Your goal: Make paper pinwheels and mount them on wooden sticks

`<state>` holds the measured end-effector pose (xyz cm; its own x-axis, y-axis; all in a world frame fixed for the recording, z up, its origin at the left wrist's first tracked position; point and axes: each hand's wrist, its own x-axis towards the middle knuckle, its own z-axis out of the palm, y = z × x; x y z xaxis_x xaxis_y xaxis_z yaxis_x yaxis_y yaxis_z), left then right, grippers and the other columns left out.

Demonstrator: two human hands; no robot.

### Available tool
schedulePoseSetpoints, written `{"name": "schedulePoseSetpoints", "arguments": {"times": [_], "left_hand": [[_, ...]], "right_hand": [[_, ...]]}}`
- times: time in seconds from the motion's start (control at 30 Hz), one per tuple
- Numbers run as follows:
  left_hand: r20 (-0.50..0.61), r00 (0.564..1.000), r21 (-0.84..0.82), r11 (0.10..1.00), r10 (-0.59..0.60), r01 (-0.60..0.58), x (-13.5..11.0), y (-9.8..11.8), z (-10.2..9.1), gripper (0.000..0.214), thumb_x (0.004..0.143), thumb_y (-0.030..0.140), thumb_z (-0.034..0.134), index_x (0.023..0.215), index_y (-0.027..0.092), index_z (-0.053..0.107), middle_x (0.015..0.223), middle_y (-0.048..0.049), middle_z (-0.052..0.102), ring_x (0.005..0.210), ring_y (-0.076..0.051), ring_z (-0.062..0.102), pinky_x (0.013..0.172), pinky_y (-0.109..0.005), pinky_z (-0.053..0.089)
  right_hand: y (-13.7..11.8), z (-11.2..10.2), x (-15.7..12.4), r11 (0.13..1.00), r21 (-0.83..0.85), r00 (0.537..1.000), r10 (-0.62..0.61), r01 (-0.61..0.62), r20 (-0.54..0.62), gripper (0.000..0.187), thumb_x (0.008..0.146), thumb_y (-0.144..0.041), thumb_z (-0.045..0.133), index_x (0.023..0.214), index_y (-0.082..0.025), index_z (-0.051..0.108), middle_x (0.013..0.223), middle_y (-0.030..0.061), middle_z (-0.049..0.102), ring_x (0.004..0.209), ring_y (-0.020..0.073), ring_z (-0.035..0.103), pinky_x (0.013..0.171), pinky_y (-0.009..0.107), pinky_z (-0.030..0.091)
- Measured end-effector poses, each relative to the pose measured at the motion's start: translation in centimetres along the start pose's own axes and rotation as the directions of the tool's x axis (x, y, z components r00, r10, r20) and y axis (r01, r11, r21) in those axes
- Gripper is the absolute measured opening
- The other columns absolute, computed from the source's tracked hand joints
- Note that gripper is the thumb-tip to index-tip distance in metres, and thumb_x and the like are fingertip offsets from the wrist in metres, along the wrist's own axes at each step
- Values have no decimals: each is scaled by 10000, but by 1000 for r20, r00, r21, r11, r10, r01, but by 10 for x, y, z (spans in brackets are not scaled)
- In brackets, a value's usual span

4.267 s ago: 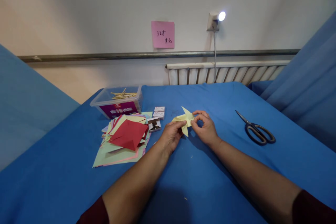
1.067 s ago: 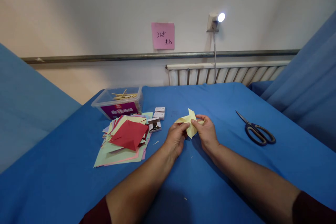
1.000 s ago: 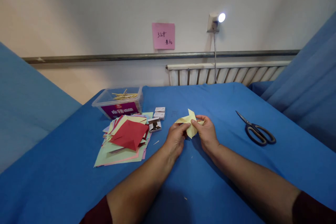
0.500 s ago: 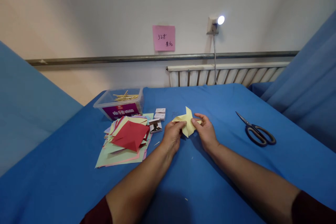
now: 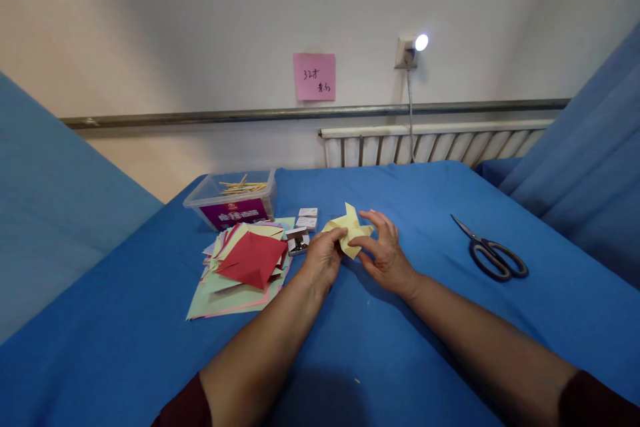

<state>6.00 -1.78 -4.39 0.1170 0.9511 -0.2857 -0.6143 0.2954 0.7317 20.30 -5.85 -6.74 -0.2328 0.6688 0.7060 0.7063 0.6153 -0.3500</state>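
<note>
Left hand (image 5: 325, 257) pinches yellow paper (image 5: 353, 221) near centre, thumb on top, probably keeping folds down. Right hand (image 5: 387, 257): fingers spread, one tip against paper. Paper between hands, over table (image 5: 425, 190). Scissors (image 5: 493, 260) well apart, likely freeing workspace.

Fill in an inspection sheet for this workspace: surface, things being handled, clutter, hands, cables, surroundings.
Surface: blue cloth, slightly creased.
Things handled: yellow paper folded into a pinwheel shape.
Clutter: stacked coloured paper, clear bin of sticks, two white boxes, one open box with shiny bits, scissors, a pale scrap.
Hands: left hand pinches the yellow paper; right hand, digits spread, touches it.
Cables: one cable hanging from the wall socket.
Surroundings: pink note on wall, pipe, radiator, blue curtains.
</note>
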Motion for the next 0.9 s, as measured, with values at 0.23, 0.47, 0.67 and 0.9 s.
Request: {"name": "schedulePoseSetpoints", "arguments": {"times": [0.23,0.47,0.67,0.9], "left_hand": [[-21,1000,39,999,-13,14,-3,1,2,252,534,74,719,783,111,709,743,-54,715,681,-163,636,667,-259,495],[8,999,141,989,34,-35,-9,-3,5,222,513,108,737,732,117,705,666,-35,687,603,-141,600,613,-249,458],[37,997,230,971,62,-69,-8,-4,6,183,526,125,726,707,123,701,637,-32,668,569,-130,579,581,-241,434],[27,996,267,959,87,-91,-6,-8,4,232,510,140,746,736,128,695,624,-20,661,547,-128,576,558,-239,435]], "right_hand": [[6,0,2,997,72,998,45,-42,-47,74,828,-288,649,890,-272,684,1354,47,482,1321,298,365,1077,520,301],[13,5,5,927,301,966,253,-224,-59,117,852,-328,611,813,-246,685,1210,67,600,1200,260,491,1033,483,357],[17,9,7,776,477,882,470,-413,-2,188,770,-352,677,659,-212,616,1081,80,647,1046,237,591,992,440,387],[20,11,7,755,470,867,497,-457,45,205,737,-366,675,616,-213,608,1026,74,660,979,228,607,952,424,405]]}}
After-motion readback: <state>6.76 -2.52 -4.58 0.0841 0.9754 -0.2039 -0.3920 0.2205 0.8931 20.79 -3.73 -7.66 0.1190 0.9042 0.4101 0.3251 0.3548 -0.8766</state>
